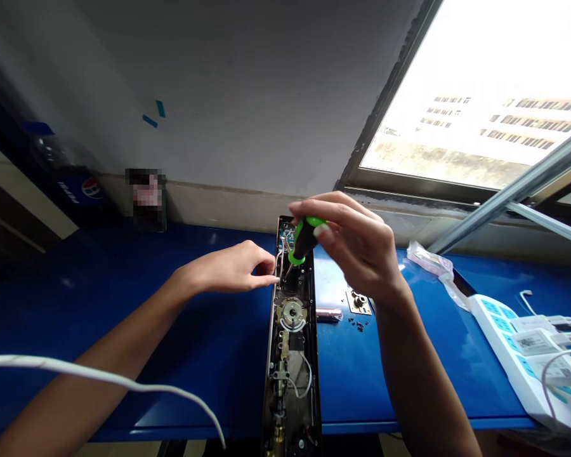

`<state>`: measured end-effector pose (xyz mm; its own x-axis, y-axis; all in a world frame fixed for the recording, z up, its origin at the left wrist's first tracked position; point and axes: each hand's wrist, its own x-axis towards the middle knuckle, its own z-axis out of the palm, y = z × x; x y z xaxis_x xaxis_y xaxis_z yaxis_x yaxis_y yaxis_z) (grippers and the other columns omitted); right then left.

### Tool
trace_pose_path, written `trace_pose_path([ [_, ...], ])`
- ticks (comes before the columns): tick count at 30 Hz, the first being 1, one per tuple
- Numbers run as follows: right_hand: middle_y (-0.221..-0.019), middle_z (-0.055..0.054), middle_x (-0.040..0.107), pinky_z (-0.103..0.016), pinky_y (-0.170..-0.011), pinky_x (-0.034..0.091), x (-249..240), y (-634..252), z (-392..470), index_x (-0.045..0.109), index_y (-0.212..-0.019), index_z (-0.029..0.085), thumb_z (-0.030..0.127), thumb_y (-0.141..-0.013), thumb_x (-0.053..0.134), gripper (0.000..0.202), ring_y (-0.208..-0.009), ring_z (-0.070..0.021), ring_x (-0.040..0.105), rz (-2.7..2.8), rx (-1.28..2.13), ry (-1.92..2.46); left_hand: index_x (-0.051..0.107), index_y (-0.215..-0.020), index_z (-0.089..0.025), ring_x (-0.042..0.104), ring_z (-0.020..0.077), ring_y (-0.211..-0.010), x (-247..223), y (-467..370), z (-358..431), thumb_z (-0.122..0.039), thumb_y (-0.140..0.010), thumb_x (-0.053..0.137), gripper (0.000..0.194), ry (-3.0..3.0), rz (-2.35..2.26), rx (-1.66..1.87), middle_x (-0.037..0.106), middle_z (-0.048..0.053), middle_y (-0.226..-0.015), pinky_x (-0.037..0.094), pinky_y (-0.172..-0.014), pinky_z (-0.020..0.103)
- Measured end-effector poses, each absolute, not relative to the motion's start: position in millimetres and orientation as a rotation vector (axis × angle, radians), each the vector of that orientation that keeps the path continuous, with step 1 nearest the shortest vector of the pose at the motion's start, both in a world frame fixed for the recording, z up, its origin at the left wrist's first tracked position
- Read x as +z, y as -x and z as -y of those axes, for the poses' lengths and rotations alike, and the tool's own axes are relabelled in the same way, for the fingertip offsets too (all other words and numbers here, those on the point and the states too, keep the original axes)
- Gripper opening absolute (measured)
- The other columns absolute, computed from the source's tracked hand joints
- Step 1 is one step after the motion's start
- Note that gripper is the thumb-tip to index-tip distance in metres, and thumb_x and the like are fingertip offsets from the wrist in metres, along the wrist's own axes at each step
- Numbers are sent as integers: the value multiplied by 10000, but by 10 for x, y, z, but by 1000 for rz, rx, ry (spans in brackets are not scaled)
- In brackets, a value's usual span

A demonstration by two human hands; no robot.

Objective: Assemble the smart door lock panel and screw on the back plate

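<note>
A long, narrow black housing (291, 355), which looks like an opened door lock panel, lies lengthwise before me on the blue table. Inside it are a circuit board, white wires, a round metal plate (292, 311) and brass-coloured parts. My right hand (356, 244) grips a green and black screwdriver (306, 240) by its handle. The screwdriver is tilted, its shaft pointing down into the housing's upper half; whether its tip sits in a screw I cannot tell. My left hand (233, 266) has curled fingers and a thumb at the housing's left rim, close to the white wires.
Right of the housing lie a small metal plate (359, 301), several dark screws (358, 325) and a shiny cylinder (329, 315). A white power strip (509, 355) with plugs stands farther right, near a plastic bag (433, 263). A white cable (137, 384) crosses the lower left. A bottle (71, 171) stands back left.
</note>
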<state>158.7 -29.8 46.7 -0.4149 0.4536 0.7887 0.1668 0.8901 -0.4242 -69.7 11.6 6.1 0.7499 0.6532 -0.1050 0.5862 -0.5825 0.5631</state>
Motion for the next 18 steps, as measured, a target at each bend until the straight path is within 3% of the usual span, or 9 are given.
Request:
trace_pose_path([
  [3,-1297,-33,734,-427,-945,646,463,-1594,317,652,-1397,314,195,-1028,525,408,-1149,-223,725,1999,529,481,612,-775,-175,531,140,-612,39,699,-131,-445,-929,600,311,-2361,-913,170,641,0,-722,357,-570,277],
  [6,-1131,-22,760,-368,-813,666,445,-1592,299,733,-1276,327,224,-918,742,372,-998,-202,735,1960,396,459,609,-841,-185,553,147,-652,46,697,-124,-414,-923,611,243,-2335,-893,191,654,-3,-771,381,-602,270],
  [8,-1057,-28,738,-344,-761,652,440,-1590,285,769,-1206,312,259,-886,789,326,-920,-183,712,1947,284,456,640,-915,-191,592,159,-704,63,696,-114,-378,-922,607,190,-2321,-868,208,689,7,-841,400,-632,266],
  [11,-1196,-47,738,-394,-881,647,448,-1588,293,725,-1300,295,227,-1014,590,324,-1044,-200,724,1969,357,486,671,-990,-196,617,168,-732,87,702,-109,-333,-939,571,177,-2337,-857,215,716,18,-890,410,-654,265],
  [13,-1259,-37,743,-429,-938,644,453,-1592,300,694,-1348,302,162,-1026,538,384,-1120,-213,725,1959,458,477,692,-1006,-197,628,169,-752,93,712,-113,-301,-940,556,184,-2351,-835,215,726,19,-907,426,-689,266],
  [18,-1015,-23,739,-345,-743,644,457,-1617,268,785,-1184,314,217,-850,825,350,-893,-179,715,1925,241,422,741,-993,-186,648,186,-802,74,723,-118,-247,-884,574,208,-2356,-776,229,743,40,-927,467,-756,274],
])
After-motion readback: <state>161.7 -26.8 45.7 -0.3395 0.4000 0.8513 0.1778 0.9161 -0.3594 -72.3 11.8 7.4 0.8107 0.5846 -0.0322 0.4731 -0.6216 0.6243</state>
